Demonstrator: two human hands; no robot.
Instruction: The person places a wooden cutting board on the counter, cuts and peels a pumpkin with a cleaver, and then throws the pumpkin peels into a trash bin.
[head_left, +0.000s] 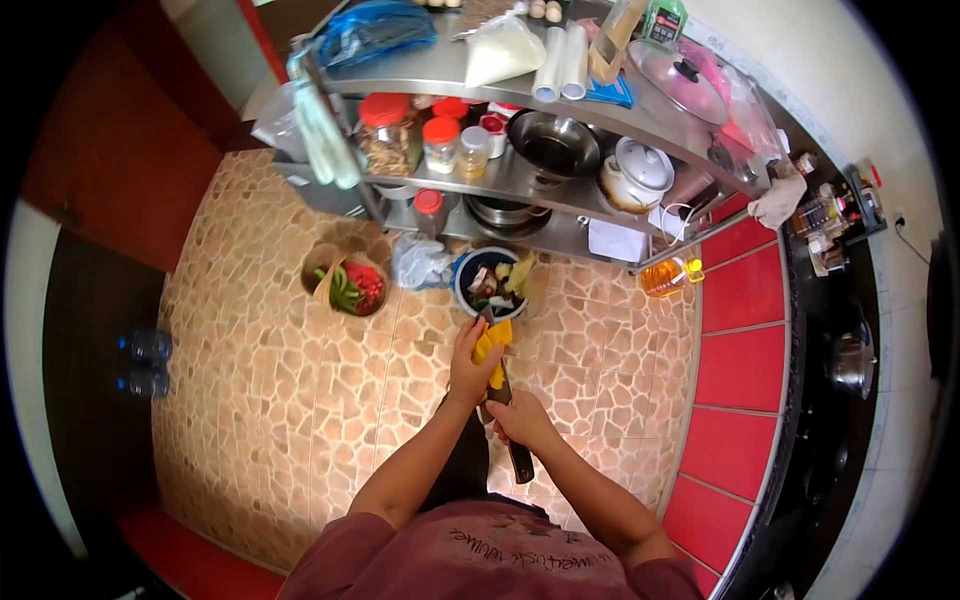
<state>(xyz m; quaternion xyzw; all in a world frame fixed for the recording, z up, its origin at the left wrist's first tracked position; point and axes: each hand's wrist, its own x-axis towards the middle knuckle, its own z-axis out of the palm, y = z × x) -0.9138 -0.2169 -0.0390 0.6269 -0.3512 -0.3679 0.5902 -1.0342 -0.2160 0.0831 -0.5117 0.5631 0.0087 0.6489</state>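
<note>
Over the floor in front of me, my right hand (522, 418) is closed around the dark handle of a knife (521, 466), whose broad dark blade points away from me. My left hand (470, 368) lies along the blade, its fingers curled about bright yellow food pieces (498, 335), whose exact kind I cannot make out. More yellow shows against the blade. Just beyond my fingertips stands a bin (461, 290) with peelings and scraps inside, some yellowish leaves hanging over its right rim.
A basket (316, 272) of green and red peppers sits on the floor at left, and a plastic bag (422, 262) rests beside the bin. Steel shelving (510, 185) holds jars, a wok and a white pot. An oil bottle (662, 278) stands near the red cabinets (738, 355).
</note>
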